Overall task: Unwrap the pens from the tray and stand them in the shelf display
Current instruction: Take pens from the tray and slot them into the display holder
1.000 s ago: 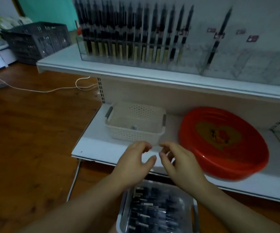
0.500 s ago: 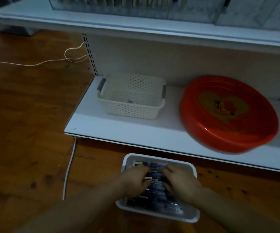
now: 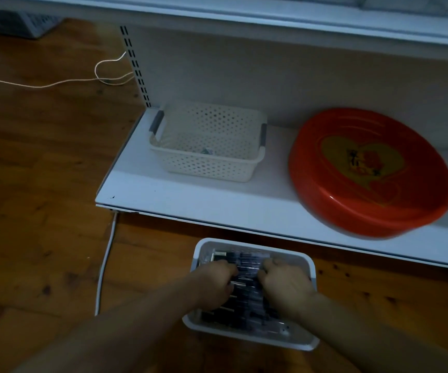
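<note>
Two hands, left hand [image 3: 214, 281] and right hand [image 3: 282, 285], curl into wrapped pens [image 3: 244, 267] in a white rectangular tray [image 3: 310, 267] on knotted wooden floor [image 3: 42, 211], their grip indiscernible, below a white shelf [image 3: 190, 203] bearing a perforated basket [image 3: 206, 168] and glossy red round dish [image 3: 371, 170].

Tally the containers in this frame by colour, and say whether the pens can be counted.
White: 2, the perforated basket on the lower shelf and the tray on the floor.
Red: 1, the round dish on the same shelf.
Grey: 1, a crate, partly cut off.
Total: 4.
Wrapped pens: uncountable, blurred under the left hand and right hand.
</note>
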`<act>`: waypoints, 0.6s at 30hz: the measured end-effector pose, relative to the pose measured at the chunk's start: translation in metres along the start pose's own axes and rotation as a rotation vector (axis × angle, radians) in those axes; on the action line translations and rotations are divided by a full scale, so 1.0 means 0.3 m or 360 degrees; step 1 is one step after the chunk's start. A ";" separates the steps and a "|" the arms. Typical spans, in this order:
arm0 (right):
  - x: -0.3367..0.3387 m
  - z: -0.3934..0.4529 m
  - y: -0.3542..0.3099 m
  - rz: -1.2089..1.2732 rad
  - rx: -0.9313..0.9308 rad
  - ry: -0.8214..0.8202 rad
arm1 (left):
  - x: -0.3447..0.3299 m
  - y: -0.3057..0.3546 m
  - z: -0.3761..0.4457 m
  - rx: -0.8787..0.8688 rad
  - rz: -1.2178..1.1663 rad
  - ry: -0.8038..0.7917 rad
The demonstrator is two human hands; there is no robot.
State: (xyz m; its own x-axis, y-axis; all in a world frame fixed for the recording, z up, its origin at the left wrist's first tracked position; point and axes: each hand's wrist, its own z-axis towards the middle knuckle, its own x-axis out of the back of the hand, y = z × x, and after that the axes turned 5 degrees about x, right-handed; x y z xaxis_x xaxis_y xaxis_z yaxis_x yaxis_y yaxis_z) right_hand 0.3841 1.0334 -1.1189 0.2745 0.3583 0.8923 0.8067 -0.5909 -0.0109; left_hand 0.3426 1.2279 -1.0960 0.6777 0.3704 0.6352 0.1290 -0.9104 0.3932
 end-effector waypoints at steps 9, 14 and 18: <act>0.105 -0.071 0.096 0.0952 0.0101 0.0677 | 0.075 -0.011 -0.035 -0.0165 -0.0253 0.0284; 0.267 -0.101 0.128 0.1503 -0.0147 0.0936 | 0.170 0.006 -0.092 -0.0245 -0.0616 0.0384; 0.435 -0.138 0.123 0.1889 -0.0187 0.1190 | 0.240 0.056 -0.138 -0.0365 -0.1011 0.0442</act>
State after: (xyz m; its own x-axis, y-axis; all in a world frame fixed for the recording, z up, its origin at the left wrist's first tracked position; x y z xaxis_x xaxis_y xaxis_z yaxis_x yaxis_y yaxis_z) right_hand 0.4278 1.0284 -0.9840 0.3821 -0.8307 0.4049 0.2363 -0.3357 -0.9118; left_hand 0.3636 1.2470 -1.0162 0.3098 0.8752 0.3716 0.2608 -0.4541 0.8519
